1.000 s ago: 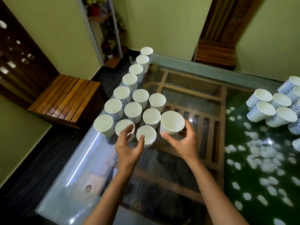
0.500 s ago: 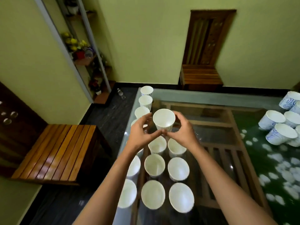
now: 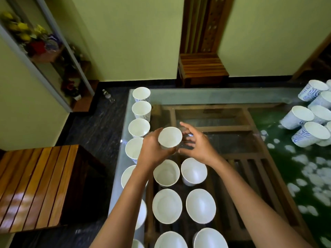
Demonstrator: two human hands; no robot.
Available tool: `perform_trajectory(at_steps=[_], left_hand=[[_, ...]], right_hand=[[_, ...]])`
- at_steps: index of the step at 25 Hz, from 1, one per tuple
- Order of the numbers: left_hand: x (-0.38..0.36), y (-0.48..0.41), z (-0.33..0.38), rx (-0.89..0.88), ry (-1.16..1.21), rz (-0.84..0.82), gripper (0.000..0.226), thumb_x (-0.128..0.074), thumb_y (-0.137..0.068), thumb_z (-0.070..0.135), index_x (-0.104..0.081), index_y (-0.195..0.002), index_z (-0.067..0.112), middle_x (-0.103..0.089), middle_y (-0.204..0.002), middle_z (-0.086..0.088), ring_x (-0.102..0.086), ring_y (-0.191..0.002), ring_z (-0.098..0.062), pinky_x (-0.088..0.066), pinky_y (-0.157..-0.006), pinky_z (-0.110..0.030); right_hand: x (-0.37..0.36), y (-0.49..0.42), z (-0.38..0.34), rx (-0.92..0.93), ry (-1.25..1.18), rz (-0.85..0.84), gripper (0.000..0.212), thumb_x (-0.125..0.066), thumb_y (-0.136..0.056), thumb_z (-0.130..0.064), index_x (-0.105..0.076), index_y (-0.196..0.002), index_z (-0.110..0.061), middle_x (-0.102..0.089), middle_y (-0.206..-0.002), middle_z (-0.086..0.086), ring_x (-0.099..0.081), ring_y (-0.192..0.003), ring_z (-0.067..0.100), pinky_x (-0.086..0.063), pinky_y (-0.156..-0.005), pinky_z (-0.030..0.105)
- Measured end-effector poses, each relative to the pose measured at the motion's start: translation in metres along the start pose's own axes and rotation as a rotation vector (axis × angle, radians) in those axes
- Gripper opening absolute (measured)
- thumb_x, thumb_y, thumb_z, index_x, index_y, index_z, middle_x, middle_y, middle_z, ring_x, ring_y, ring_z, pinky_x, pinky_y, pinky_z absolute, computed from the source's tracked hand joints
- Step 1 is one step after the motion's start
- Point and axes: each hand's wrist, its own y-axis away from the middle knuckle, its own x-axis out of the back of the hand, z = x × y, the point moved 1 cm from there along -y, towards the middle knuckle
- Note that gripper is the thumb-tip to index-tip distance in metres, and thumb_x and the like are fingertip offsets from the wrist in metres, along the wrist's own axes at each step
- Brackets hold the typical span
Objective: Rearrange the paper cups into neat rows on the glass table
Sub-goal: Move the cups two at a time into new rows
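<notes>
My left hand [image 3: 154,151] grips a white paper cup [image 3: 169,137] from its left side, at the far end of the middle row. My right hand [image 3: 198,144] hovers just right of the cup with fingers spread and relaxed, apart from it. Several white cups stand upright in three rows on the glass table [image 3: 215,100]: a long row along the left edge [image 3: 141,93] and two shorter rows near me [image 3: 166,172] [image 3: 194,171]. A heap of blue-patterned cups [image 3: 311,134] lies on its side at the right.
Under the glass, a wooden frame [image 3: 254,158] and green water with white pebbles [image 3: 304,176] show through. A slatted wooden bench [image 3: 34,187] stands left of the table. A wooden seat [image 3: 202,68] stands against the far wall. A shelf with flowers [image 3: 35,43] is far left.
The cup has come down toward the glass at the head of the middle row. My right hand has let go of it and opened to its right; my left hand keeps hold.
</notes>
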Motion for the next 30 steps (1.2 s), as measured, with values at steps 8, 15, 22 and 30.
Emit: perform_trajectory(at_steps=[8,15,22,30], left_hand=[[-0.004,0.0,-0.008,0.072,-0.166,-0.078,0.084,-0.081,-0.064,0.034,-0.042,-0.134,0.009,-0.054,-0.13,-0.012,-0.05,-0.116,-0.027,-0.037,-0.094,-0.029],[-0.007,0.0,-0.01,0.14,-0.226,-0.136,0.083,-0.077,-0.068,0.039,-0.04,-0.136,0.009,-0.053,-0.132,-0.011,-0.051,-0.116,-0.028,-0.04,-0.094,-0.034],[-0.003,0.006,-0.002,0.056,-0.233,-0.096,0.072,-0.075,-0.072,0.032,-0.045,-0.133,0.008,-0.046,-0.139,-0.01,-0.043,-0.126,-0.025,-0.031,-0.102,-0.029],[0.026,0.086,0.051,-0.119,-0.109,-0.053,0.04,-0.07,-0.078,0.024,-0.061,-0.113,0.007,-0.064,-0.114,-0.01,-0.06,-0.1,-0.024,-0.045,-0.084,-0.028]], right_hand=[[-0.01,-0.01,0.003,-0.002,0.055,-0.042,0.061,-0.072,-0.075,0.0,-0.049,-0.129,-0.019,-0.055,-0.128,0.003,-0.054,-0.113,0.015,-0.046,-0.074,0.01],[-0.012,-0.008,0.004,-0.037,0.067,-0.026,0.055,-0.072,-0.075,-0.001,-0.053,-0.125,-0.016,-0.059,-0.123,0.004,-0.057,-0.109,0.012,-0.045,-0.073,0.009],[-0.004,0.009,-0.006,-0.031,0.139,-0.011,0.055,-0.07,-0.079,-0.011,-0.049,-0.13,-0.015,-0.056,-0.13,0.005,-0.052,-0.118,0.018,-0.042,-0.087,0.023],[0.017,0.116,-0.044,0.06,0.252,0.113,0.051,-0.07,-0.08,-0.016,-0.051,-0.128,-0.015,-0.057,-0.126,0.005,-0.054,-0.113,0.013,-0.046,-0.092,0.026]])
